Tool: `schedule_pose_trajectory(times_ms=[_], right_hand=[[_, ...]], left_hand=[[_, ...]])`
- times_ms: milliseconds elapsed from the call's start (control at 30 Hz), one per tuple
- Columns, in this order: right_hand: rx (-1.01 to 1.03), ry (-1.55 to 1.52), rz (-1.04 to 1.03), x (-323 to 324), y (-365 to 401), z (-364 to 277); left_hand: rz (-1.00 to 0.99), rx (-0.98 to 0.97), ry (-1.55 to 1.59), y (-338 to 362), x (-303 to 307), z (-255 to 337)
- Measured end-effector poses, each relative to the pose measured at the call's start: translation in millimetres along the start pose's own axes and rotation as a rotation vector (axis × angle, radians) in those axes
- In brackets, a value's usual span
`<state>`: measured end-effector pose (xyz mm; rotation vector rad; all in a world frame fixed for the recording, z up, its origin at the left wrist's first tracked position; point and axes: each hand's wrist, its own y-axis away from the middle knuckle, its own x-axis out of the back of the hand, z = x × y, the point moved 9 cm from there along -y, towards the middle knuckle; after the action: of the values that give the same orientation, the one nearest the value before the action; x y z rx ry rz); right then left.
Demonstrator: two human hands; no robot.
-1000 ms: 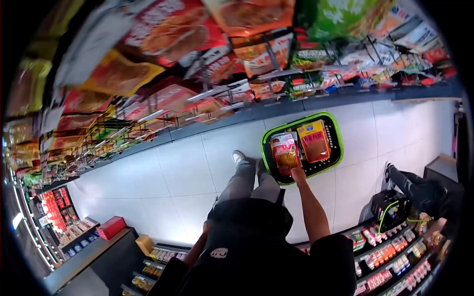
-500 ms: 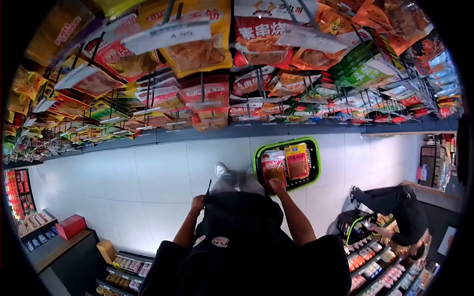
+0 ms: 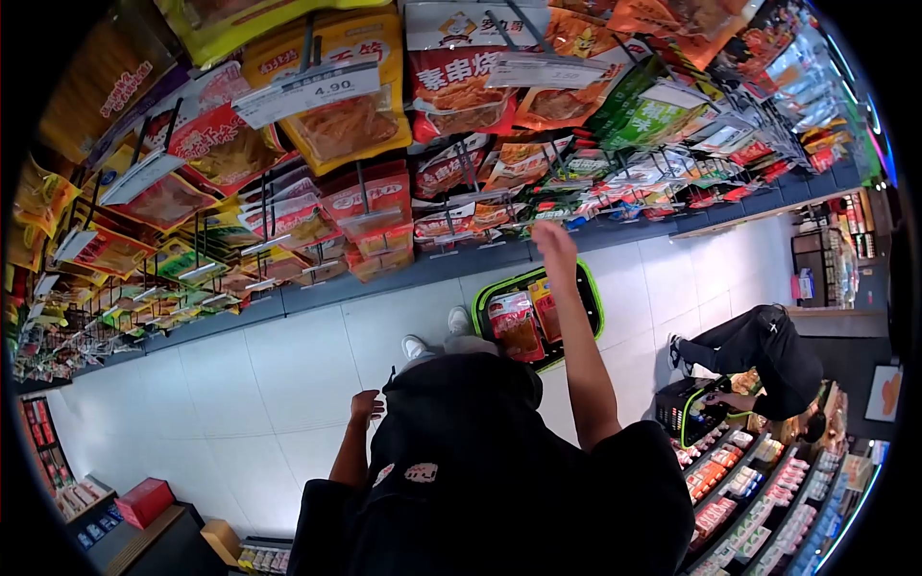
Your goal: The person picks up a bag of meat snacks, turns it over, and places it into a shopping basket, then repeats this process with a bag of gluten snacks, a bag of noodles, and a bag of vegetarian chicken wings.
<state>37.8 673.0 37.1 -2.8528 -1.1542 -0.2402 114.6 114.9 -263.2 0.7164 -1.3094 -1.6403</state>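
My right hand (image 3: 554, 246) is stretched forward over the shopping basket (image 3: 599, 305), just short of the hanging snack packets. Nothing shows in it, and its fingers look loosely extended. Below it, the black basket with a bright green rim sits on the floor by my shoes. Inside lie a red-and-white snack packet (image 3: 516, 324) and a yellow-and-red packet (image 3: 545, 309), partly covered by my forearm. My left hand (image 3: 366, 405) hangs at my side beside my dark clothing, with its fingers apart and nothing in them.
Ahead, a long rack holds hooks of snack packets, such as a yellow packet (image 3: 346, 120) behind a price tag (image 3: 307, 91). At right, a person in black (image 3: 792, 370) bends over another basket (image 3: 680, 408) beside stocked shelves (image 3: 744, 480). A red box (image 3: 144, 502) stands at lower left.
My right hand has left the basket and moved up and forward toward the rack. My left hand has dropped slightly away from my waist. The view has turned and shifted a little.
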Motion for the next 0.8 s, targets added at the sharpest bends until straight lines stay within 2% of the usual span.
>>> schedule_pose_trajectory(times_ms=[133,200,300,333,400,467,500,600,633,767,800], right_hand=[[0.204,-0.049,0.005,-21.5,-28.5,-103.4],[0.236,-0.106,-0.020,-31.5,-33.5,-134.4],[0.271,-0.172,-0.100,-50.4,-34.1,-170.4],[0.282,-0.191,-0.133,-57.8,-33.3,-180.6],[0.329,-0.191,-0.197,-74.5,-33.9,-195.2],[0.402,-0.135,-0.253,-93.0,-36.7,-204.8],[0.341,-0.178,-0.282,-104.5,-40.2,-201.5],[0.369,-0.161,-0.319,-134.0,-51.3,-193.1],[0.398,-0.147,-0.318,-142.8,-54.6,-193.3],[0.475,-0.153,-0.350,-171.6,-54.8,-217.6],[0.479,-0.147,-0.358,-177.1,-53.6,-225.8]], left_hand=[[0.011,-0.116,0.006,3.7,-13.2,20.4],[0.077,-0.435,-0.391,-7.9,-15.2,45.7],[0.202,-0.863,-0.978,-42.7,-39.7,36.3],[0.202,-0.838,-0.966,-56.0,-40.7,28.3],[0.188,-0.932,-0.847,-46.8,-44.2,34.8],[0.185,-0.929,-0.941,-43.7,-47.8,41.8],[0.178,-0.923,-0.990,-37.8,-50.9,44.2],[0.187,-0.625,-0.576,-16.6,-39.7,49.2],[0.218,-0.818,-0.878,1.1,-51.0,62.0],[0.281,-0.922,-0.914,-10.1,-55.4,39.6],[0.286,-0.831,-0.800,-14.3,-53.0,29.3]])
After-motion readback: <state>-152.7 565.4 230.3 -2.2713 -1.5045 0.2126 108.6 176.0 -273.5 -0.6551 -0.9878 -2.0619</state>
